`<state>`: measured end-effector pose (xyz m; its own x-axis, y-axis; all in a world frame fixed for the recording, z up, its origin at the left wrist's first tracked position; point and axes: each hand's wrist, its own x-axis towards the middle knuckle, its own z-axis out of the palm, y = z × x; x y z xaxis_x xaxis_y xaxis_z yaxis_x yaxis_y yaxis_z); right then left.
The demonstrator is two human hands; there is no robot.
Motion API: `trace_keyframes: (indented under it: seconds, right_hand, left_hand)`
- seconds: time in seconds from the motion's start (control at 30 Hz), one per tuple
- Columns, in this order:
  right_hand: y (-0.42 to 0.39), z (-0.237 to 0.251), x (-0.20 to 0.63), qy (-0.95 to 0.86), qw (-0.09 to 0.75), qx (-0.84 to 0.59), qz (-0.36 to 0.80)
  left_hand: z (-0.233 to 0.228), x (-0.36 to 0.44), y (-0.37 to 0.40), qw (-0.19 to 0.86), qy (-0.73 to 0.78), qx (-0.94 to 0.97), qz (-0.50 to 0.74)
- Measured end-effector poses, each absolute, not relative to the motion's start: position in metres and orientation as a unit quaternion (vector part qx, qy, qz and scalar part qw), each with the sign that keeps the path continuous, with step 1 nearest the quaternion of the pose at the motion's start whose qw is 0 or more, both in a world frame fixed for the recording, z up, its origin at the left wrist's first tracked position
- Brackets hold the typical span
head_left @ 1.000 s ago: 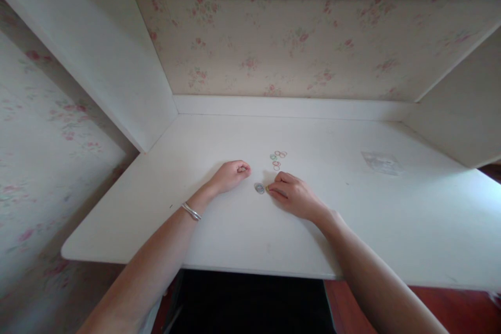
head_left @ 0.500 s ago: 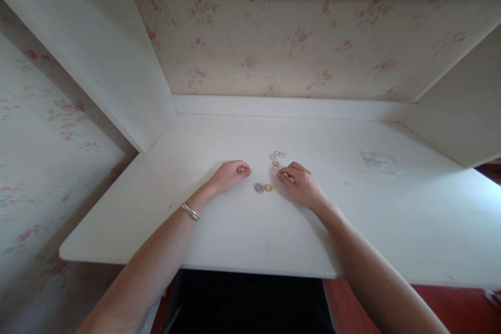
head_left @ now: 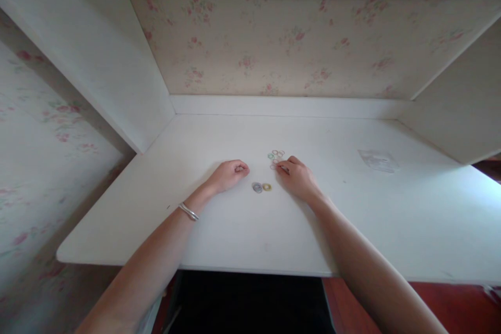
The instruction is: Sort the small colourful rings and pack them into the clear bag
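Note:
My right hand (head_left: 296, 176) is on the white desk, thumb and finger closed in a pinch at the edge of the pinkish rubber bands (head_left: 273, 166). Just beyond its fingertips lie a green rubber band (head_left: 271, 156) and several thin reddish and tan ones (head_left: 280, 154). My left hand (head_left: 231, 174) rests to the left with its fingers curled together; nothing shows in it. Between the hands, closer to me, a small heap of grey-violet bands (head_left: 257, 187) sits beside a heap of yellow bands (head_left: 266, 187).
A clear plastic bag (head_left: 378, 160) lies on the desk (head_left: 219, 235) to the right. White side panels (head_left: 90, 52) and a low back ledge (head_left: 289, 105) bound the desk, with flowered wallpaper behind. A silver bangle (head_left: 189, 212) is on my left wrist.
My right hand has moved slightly away from me, its fingertips now at the pinkish bands. My left hand stays curled in place. The view has shifted a little.

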<state>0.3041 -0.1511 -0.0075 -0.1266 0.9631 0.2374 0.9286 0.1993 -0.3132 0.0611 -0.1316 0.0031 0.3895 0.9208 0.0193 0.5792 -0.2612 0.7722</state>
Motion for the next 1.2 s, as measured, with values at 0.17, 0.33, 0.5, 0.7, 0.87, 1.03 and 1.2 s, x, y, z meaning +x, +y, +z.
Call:
trace_keyframes:
  seconds: [0.17,0.33,0.5,0.7,0.87,1.03,1.2]
  right_hand:
    - [-0.150,-0.008,0.305,-0.755,0.176,-0.630,0.045]
    - [-0.148,-0.011,0.304,-0.761,0.152,-0.630,0.027]
    - [-0.147,-0.009,0.310,-0.729,0.224,-0.645,0.034]
    - [-0.149,-0.004,0.322,-0.688,0.253,-0.679,0.036]
    - [-0.152,-0.006,0.319,-0.707,0.227,-0.667,0.056]
    - [-0.156,-0.006,0.315,-0.726,0.217,-0.650,0.060]
    - [-0.159,-0.001,0.312,-0.731,0.178,-0.656,0.055]
  left_hand:
    - [0.005,0.062,-0.133,0.353,0.495,0.755,0.246]
    - [0.005,0.062,-0.133,0.348,0.493,0.758,0.246]
    - [0.006,0.062,-0.135,0.331,0.489,0.770,0.240]
    - [0.010,0.062,-0.142,0.296,0.472,0.804,0.207]
    - [0.017,0.062,-0.148,0.253,0.457,0.835,0.176]
    - [0.025,0.066,-0.155,0.190,0.452,0.863,0.121]
    - [0.027,0.071,-0.163,0.131,0.458,0.876,0.076]
